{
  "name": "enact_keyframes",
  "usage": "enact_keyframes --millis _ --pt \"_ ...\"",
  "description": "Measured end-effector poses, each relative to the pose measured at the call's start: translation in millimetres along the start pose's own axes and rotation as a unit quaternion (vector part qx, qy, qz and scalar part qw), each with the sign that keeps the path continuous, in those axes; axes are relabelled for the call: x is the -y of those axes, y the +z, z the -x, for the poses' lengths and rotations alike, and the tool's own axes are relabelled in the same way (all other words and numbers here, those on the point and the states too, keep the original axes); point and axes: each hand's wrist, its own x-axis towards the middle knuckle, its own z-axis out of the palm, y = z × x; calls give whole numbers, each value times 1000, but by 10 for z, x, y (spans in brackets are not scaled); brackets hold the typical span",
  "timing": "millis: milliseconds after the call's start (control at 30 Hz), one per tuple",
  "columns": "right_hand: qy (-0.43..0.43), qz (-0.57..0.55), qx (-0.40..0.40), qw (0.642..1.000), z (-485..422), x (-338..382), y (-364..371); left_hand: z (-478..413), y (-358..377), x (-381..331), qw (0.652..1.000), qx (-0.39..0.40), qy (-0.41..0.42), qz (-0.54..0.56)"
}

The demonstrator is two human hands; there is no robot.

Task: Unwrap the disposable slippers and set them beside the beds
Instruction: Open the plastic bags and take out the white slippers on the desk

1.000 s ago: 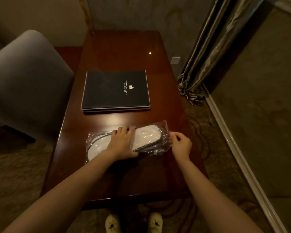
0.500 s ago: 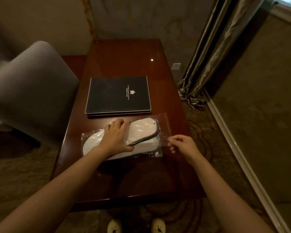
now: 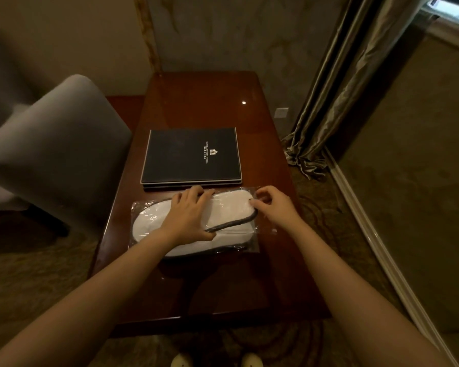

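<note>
White disposable slippers (image 3: 231,210) with dark trim lie flat inside a clear plastic wrapper (image 3: 261,231) on the dark wooden table (image 3: 204,102). My left hand (image 3: 190,215) rests palm down across the middle of the pack, pressing it onto the table. My right hand (image 3: 272,206) is at the pack's right end, its fingertips pinching the plastic near the slippers' rounded end. The left part of the slippers shows beyond my left wrist.
A black hotel folder (image 3: 192,156) lies on the table just behind the pack. A grey upholstered chair (image 3: 56,152) stands at the left. Curtains (image 3: 337,83) hang at the right over patterned carpet (image 3: 316,205). My feet (image 3: 215,360) show below the table's near edge.
My right hand has come back from the wrapper's outer edge to the pack's right end and pinches the plastic there. The left hand stays on the pack.
</note>
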Motion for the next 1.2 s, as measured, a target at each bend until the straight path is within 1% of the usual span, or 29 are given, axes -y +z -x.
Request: enact_keyframes --millis 167,267,333,400,467,533,633,700,867,933,1033,1200 --pt "12 -64 14 998 -72 120 -3 -32 -56 4 1000 1 23 -14" --pt "17 -129 35 991 -86 99 -65 -72 -83 108 999 20 22 -23" --pt "37 -159 31 986 -95 41 -135 -102 -94 201 998 31 23 -47" --pt "67 -158 31 985 -117 -13 -205 -135 -103 265 997 46 26 -58" --pt "87 -112 72 987 -155 -32 -280 -173 -102 293 995 61 40 -66" --pt "91 -35 142 985 -210 22 -353 -211 -95 291 993 73 59 -78" --pt "38 130 225 965 -335 215 -387 -293 -67 237 991 80 84 -70" --pt "8 156 240 958 -434 340 -340 -359 -46 200 990 74 97 -67" --pt "-23 117 207 971 -595 458 -300 -557 -6 330 993 93 62 -26" --pt "-23 106 194 975 -645 441 -340 -648 0 364 994 86 66 -15" --pt "-11 100 173 980 -706 418 -441 -788 17 406 995 82 63 6" --pt "24 65 107 992 -814 325 -720 -952 103 649 997 71 23 24"
